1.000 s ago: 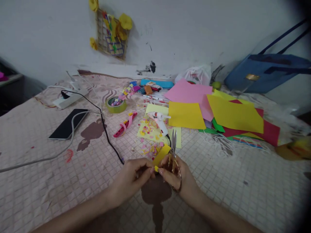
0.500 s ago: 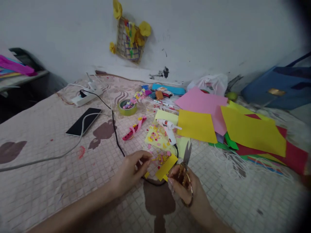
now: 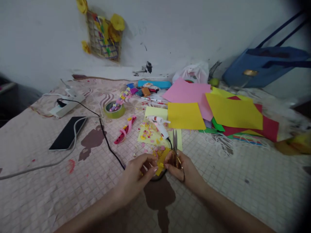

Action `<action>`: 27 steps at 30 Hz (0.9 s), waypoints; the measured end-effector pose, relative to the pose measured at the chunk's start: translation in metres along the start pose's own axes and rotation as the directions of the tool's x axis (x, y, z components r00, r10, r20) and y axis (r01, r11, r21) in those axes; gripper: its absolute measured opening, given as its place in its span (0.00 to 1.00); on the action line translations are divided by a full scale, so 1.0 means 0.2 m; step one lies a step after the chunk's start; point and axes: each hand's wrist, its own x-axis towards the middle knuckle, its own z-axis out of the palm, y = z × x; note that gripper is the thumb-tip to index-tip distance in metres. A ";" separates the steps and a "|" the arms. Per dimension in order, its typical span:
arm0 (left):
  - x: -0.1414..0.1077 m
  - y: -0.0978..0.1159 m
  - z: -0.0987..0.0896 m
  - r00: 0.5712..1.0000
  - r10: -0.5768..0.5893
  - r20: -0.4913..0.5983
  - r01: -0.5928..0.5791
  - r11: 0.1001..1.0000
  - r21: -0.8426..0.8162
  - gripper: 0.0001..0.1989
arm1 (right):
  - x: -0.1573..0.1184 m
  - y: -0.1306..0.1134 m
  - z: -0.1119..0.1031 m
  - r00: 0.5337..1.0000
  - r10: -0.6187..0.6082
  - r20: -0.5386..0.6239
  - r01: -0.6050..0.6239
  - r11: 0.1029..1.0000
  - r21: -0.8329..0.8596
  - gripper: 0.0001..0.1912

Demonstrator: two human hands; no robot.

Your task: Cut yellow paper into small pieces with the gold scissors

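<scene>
My right hand (image 3: 186, 168) has scissors (image 3: 175, 144) with gold-coloured handles looped on its fingers, blades pointing up and away. A small piece of yellow paper (image 3: 161, 165) shows at that hand's thumb and fingertips. Close on the other side of this piece, my left hand (image 3: 139, 171) has its thumb and fingers curled together; whether they grip the paper I cannot tell. Beneath and behind the fingertips lies a yellow paper strip (image 3: 164, 154), partly hidden. Just beyond it are small pink and yellow paper bits (image 3: 147, 134) and a white glue gun (image 3: 159, 125) on pale yellow paper (image 3: 179, 137).
A red strip wound with pink (image 3: 125, 130), a tape roll (image 3: 114, 111) and a phone (image 3: 68, 133) lie to the left. A black cord (image 3: 110, 147) passes under my hands. Coloured sheets (image 3: 186, 115) and white string (image 3: 224, 144) lie right, before a blue bag (image 3: 264, 69).
My view has turned to the right. My hands have come closer together, with the left fingertips now beside the small yellow piece at my right fingertips. The scissors stay in my right hand.
</scene>
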 end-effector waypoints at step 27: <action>0.00 -0.02 0.08 0.997 -0.001 0.078 0.017 0.977 -0.211 0.09 | -0.07 0.01 0.05 0.992 -0.064 -0.105 0.060 0.997 -0.038 0.06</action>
